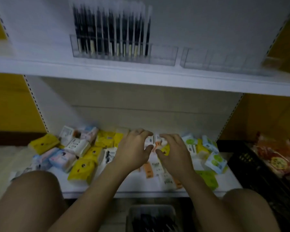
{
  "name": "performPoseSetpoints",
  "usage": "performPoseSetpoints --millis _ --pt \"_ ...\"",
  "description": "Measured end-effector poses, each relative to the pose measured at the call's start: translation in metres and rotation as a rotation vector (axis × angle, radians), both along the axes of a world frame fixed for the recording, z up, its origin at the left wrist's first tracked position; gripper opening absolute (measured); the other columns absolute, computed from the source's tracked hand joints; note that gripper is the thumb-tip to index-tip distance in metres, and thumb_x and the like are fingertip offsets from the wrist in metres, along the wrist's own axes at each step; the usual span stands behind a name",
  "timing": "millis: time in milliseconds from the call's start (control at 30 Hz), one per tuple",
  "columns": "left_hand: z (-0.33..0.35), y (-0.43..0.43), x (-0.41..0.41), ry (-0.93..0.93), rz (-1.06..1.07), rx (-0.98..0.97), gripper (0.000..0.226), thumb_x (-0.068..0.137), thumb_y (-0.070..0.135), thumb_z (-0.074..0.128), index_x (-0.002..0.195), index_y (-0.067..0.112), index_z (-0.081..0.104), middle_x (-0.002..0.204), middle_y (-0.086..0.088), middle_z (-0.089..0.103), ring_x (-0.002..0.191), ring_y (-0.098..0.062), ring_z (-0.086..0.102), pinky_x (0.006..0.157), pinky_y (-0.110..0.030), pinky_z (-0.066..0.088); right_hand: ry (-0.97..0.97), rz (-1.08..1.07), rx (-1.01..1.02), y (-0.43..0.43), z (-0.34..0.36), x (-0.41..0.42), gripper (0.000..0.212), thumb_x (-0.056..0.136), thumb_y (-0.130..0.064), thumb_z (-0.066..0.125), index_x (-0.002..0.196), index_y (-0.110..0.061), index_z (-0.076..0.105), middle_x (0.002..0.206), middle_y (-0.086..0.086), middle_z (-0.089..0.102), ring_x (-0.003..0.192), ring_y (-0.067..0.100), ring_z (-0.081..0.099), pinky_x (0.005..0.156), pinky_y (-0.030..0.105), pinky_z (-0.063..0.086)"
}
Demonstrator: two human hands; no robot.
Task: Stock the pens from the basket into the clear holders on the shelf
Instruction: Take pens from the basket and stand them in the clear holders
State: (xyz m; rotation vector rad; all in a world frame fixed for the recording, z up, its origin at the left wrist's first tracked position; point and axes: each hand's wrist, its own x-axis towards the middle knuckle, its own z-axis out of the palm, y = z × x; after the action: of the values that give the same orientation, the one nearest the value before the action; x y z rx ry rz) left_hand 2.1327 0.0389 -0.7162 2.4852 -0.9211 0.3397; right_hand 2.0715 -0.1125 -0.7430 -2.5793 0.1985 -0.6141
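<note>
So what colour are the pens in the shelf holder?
The pens look black, though blurred, in the head view.

Pens in left holder on upper shelf, packets below, basket nearest

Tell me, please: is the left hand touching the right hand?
Apart. The head view shows a narrow gap between the left hand and the right hand, at fingertips and thumbs; packets show through it.

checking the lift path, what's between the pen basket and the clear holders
Head view: lower shelf strewn with small packs, left hand and right hand gripping some.
</note>
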Motion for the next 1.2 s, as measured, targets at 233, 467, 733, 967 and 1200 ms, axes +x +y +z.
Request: performPoseSetpoints --millis 233,467,733,967,1200 --pt "-0.109 -0.008 -0.004 0.303 0.009 0.134 0.046 0.091 0.035 0.059 0.135 0.021 0.051 0.136 0.001 0.054 0.123 -0.02 0.049 0.102 -0.033 0.038 0.401 0.023 0.037 -0.01 -0.103 -0.002 0.052 0.091 -0.033 0.062 0.14 -0.024 0.044 0.14 0.0 0.042 0.13 0.022 0.04 0.102 0.034 0.038" --pt "-0.203 0.001 -0.023 0.686 0.043 0.233 0.035 0.084 0.029 0.062 0.118 0.02 0.062 0.123 -0.003 0.061 0.11 -0.024 0.058 0.092 -0.035 0.049 0.751 -0.018 0.223 -0.019 -0.191 -0.018 0.037 0.089 -0.023 0.062 0.125 -0.018 0.056 0.124 0.007 0.054 0.113 0.028 0.053 0.094 0.042 0.048" --pt "-0.274 -0.014 -0.035 0.948 0.038 0.347 0.034 0.09 0.029 0.058 0.123 0.021 0.058 0.117 -0.004 0.062 0.102 -0.022 0.06 0.082 -0.031 0.052 1.025 0.105 0.076 -0.024 -0.237 -0.02 0.008 0.091 -0.016 0.053 0.084 -0.017 0.054 0.082 0.002 0.053 0.084 0.024 0.055 0.08 0.033 0.045" --pt "-0.331 -0.043 -0.052 1.205 0.005 0.371 0.026 0.095 0.019 0.052 0.116 0.008 0.061 0.114 -0.011 0.063 0.1 -0.025 0.06 0.079 -0.028 0.049 1.351 0.107 0.13 -0.06 -0.267 -0.039 0.027 0.101 -0.012 0.042 0.118 0.001 0.058 0.108 0.017 0.058 0.098 0.031 0.056 0.086 0.036 0.047" --pt "-0.365 -0.065 -0.094 1.281 -0.062 0.356 0.044 0.1 0.026 0.046 0.143 0.019 0.04 0.145 -0.008 0.043 0.127 -0.028 0.046 0.106 -0.034 0.039 1.31 -0.025 0.165 -0.069 -0.291 -0.032 0.021 0.092 -0.011 0.051 0.11 -0.015 0.061 0.11 0.013 0.059 0.098 0.023 0.053 0.092 0.032 0.044"
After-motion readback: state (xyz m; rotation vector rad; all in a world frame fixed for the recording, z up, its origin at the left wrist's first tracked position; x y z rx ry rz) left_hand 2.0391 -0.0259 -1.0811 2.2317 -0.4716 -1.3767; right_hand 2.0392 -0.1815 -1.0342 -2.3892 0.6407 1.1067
